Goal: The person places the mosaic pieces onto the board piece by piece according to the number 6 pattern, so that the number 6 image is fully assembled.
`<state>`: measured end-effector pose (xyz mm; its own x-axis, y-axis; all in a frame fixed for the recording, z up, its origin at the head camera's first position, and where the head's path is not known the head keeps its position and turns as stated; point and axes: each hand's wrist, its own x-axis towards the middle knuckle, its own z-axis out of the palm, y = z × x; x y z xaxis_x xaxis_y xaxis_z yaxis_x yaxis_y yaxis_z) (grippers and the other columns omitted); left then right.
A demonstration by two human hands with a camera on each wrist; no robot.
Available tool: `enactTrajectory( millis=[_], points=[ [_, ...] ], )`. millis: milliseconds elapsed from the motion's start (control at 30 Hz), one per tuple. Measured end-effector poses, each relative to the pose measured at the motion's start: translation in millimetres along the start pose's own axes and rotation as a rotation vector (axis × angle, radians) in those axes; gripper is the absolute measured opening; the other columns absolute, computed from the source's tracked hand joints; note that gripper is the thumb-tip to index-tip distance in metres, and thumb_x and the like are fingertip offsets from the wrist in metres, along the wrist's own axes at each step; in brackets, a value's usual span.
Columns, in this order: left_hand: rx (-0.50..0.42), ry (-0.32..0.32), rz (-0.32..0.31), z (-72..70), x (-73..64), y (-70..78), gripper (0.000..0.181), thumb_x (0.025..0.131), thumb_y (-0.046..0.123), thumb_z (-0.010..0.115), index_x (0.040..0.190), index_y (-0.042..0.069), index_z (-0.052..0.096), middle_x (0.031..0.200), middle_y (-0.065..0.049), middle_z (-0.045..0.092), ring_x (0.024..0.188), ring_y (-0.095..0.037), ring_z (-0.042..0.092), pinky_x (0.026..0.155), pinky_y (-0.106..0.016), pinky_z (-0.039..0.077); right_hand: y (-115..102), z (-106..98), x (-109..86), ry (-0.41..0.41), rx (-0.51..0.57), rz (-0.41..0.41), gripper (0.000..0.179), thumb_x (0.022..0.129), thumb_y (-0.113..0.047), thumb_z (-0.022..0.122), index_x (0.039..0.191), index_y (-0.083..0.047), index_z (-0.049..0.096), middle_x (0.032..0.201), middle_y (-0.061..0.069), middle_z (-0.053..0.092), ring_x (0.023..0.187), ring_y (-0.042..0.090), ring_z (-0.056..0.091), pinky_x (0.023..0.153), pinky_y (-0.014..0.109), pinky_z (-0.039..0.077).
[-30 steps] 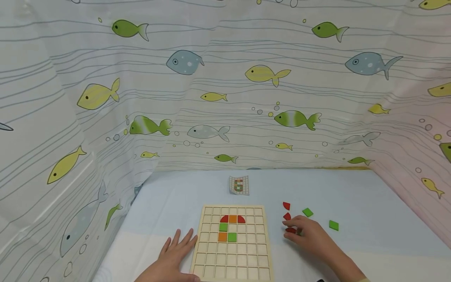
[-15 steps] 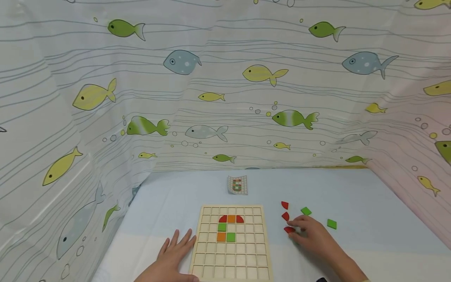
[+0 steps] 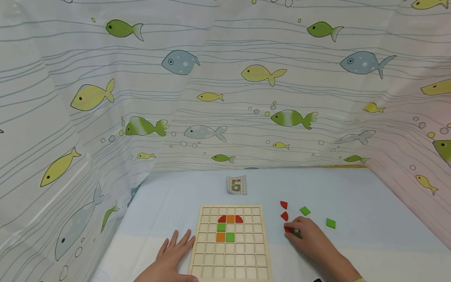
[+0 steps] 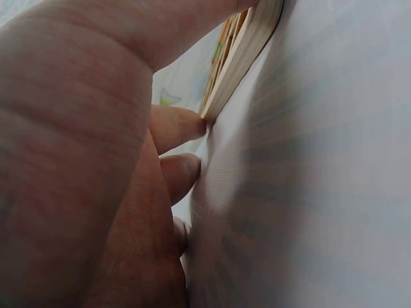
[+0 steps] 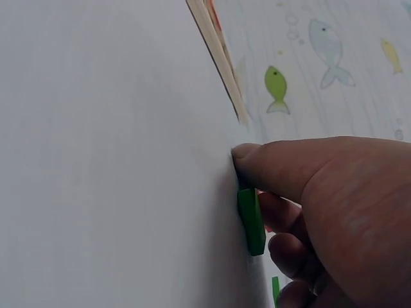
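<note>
My left hand [image 3: 168,256] rests flat on the table with spread, straight fingers. Its thumb and a fingertip touch the left edge of a wooden grid board [image 3: 230,270]. Red, orange and green tiles sit in the board's upper cells, among them a green square [image 3: 230,237]. To the right of the board, my right hand [image 3: 313,239] pinches a red quarter-round tile [image 3: 288,230] between thumb and forefinger, low at the tabletop. Under that hand's palm lies a green tile [image 5: 252,221], mostly hidden in the head view.
Two loose red quarter-round tiles [image 3: 284,216] lie just beyond the right hand. Two green square tiles [image 3: 331,223] are farther right. A small printed pattern card [image 3: 236,185] stands behind the board. Fish-patterned curtain [image 3: 260,117] surrounds the table.
My right thumb and forefinger have come together on the nearest red tile. The left hand stays at the board. The head view has shifted slightly.
</note>
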<state>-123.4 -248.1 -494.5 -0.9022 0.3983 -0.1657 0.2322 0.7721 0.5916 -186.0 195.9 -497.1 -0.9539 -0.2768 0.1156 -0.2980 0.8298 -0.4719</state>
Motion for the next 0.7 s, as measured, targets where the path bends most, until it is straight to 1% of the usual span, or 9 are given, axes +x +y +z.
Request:
enactTrajectory(
  millis=[133,233,500,700],
  points=[
    [0.001,-0.004,-0.014,0.0,0.3,0.1,0.111,0.071,0.063,0.079,0.152,0.001,0.035,0.160,-0.021,0.021,0.142,-0.056,-0.003,0.106,-0.072,0.000,-0.3,-1.1,-0.3,-0.016,-0.002,0.021,0.028,0.082,-0.020,0.082,0.109,-0.017,0.077,0.092,-0.015,0.057,0.084,0.005,0.052,0.072,0.027,0.049],
    [0.001,-0.004,-0.010,-0.2,0.4,-0.1,0.112,0.070,0.063,0.079,0.152,0.002,0.035,0.160,-0.021,0.020,0.142,-0.056,-0.003,0.106,-0.072,0.000,-1.2,-2.5,-0.3,-0.025,0.000,0.026,0.025,0.082,-0.019,0.081,0.107,-0.018,0.077,0.091,-0.014,0.057,0.083,0.006,0.052,0.072,0.027,0.048],
    [0.005,0.015,0.008,-0.8,-0.6,1.6,0.111,0.070,0.062,0.080,0.151,0.000,0.036,0.160,-0.022,0.022,0.142,-0.057,-0.002,0.106,-0.073,0.000,-1.3,-4.8,1.9,0.000,0.001,-0.006,0.021,0.083,-0.021,0.081,0.104,-0.019,0.076,0.090,-0.016,0.057,0.085,0.005,0.054,0.076,0.028,0.050],
    [0.004,0.001,0.020,-1.4,-2.2,0.4,0.109,0.073,0.057,0.080,0.152,-0.002,0.034,0.159,-0.024,0.021,0.141,-0.059,-0.001,0.105,-0.075,0.000,-4.5,-5.9,5.0,0.000,0.029,0.017,0.020,0.084,-0.023,0.080,0.103,-0.022,0.075,0.092,-0.017,0.060,0.085,0.005,0.055,0.076,0.029,0.051]
  ],
)
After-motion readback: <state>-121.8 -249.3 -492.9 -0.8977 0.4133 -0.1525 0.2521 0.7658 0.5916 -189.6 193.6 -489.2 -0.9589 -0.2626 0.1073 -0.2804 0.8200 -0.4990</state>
